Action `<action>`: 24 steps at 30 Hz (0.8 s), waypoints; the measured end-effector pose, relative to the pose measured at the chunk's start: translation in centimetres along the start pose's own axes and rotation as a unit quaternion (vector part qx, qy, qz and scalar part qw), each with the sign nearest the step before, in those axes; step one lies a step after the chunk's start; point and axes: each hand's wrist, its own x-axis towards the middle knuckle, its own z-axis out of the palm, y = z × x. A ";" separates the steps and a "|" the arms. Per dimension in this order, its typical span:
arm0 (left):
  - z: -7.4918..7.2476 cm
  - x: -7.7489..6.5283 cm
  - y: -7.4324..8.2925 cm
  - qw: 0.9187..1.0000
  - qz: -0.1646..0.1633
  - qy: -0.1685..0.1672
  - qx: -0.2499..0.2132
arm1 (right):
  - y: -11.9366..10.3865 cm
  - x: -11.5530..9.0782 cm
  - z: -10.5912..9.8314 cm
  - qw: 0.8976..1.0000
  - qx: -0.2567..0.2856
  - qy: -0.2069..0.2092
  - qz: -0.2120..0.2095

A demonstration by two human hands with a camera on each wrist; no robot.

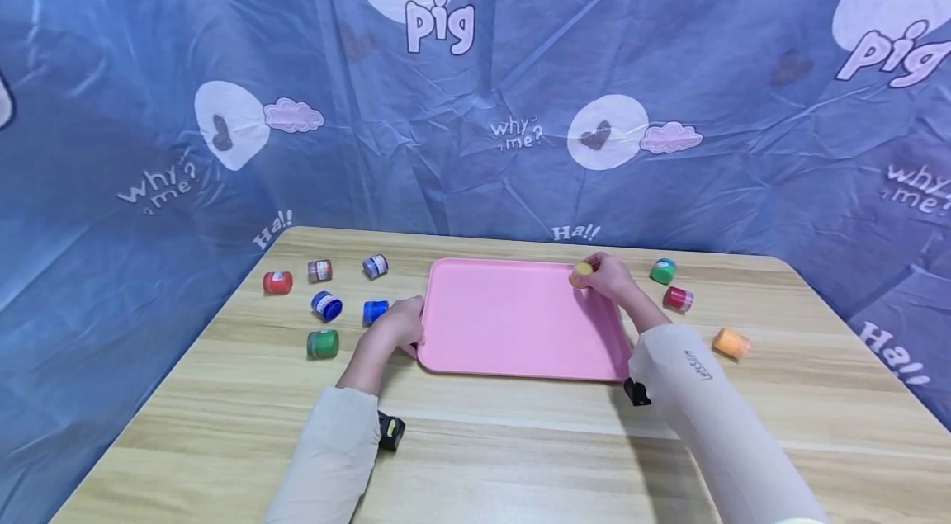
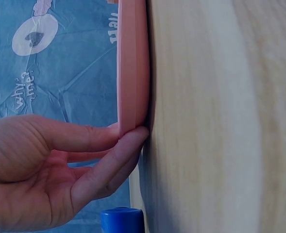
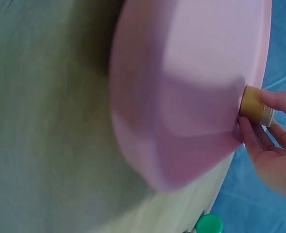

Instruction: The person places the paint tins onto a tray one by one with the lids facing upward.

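Observation:
A pink rectangular tray (image 1: pixel 513 318) lies on the wooden table. My left hand (image 1: pixel 404 322) pinches its left rim, thumb over the edge and fingers against the side, as the left wrist view shows. At the tray's far right corner, my right hand (image 1: pixel 611 276) holds a small yellow paint jar (image 3: pixel 252 104) between thumb and fingers. The jar is tipped on its side, right at the tray's surface. Just left of my left hand is a blue paint jar (image 1: pixel 375 312), its blue end (image 2: pixel 122 220) also visible in the left wrist view.
On the left lie red (image 1: pixel 278 283), brownish (image 1: pixel 320 271), purple (image 1: pixel 375 266), dark blue (image 1: pixel 327 306) and green (image 1: pixel 323 344) jars. Right of the tray are green (image 1: pixel 663 271), crimson (image 1: pixel 678 299) and orange (image 1: pixel 731 343) jars. A blue printed curtain (image 1: pixel 483 177) hangs behind the table.

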 end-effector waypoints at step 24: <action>-0.1 -0.2 -0.7 1.000 0.002 -0.017 -0.008 | 3.3 -6.2 -9.3 0.976 -0.200 0.033 -0.074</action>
